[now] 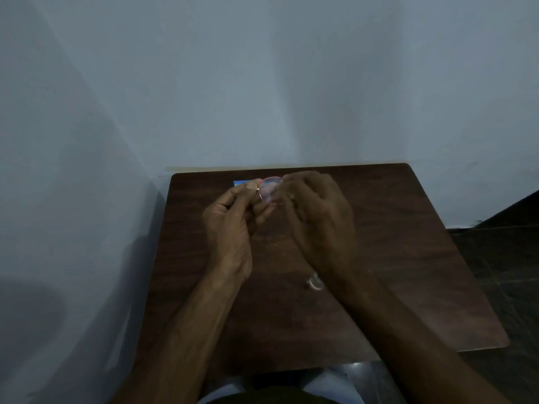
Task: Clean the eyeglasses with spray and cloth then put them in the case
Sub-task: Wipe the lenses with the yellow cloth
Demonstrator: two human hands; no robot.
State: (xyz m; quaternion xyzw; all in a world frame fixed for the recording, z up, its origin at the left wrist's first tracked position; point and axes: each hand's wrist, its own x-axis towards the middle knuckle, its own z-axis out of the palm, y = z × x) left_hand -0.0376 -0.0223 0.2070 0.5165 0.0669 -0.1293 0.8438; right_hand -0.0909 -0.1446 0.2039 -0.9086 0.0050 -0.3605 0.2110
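Both forearms are reaching out over the dark wooden surface (pixel 408 272). Small clear object (pixel 315 281) is lying by my right wrist, too blurred to name. My left hand (pixel 230 225) is pinching the eyeglasses (pixel 269 190) at the rim's outer edge, above the surface. My right hand (pixel 320 217) is curling closed over the other lens. Blue item (pixel 241 183) is peeking out beyond, near the wall (pixel 262 83).

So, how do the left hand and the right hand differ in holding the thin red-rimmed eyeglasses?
The left hand pinches the outer rim of the red-rimmed eyeglasses; the right hand curls over their other side. The left hand leaves its lens visible; the right hand hides its lens. Both hold them above the dark wooden table.
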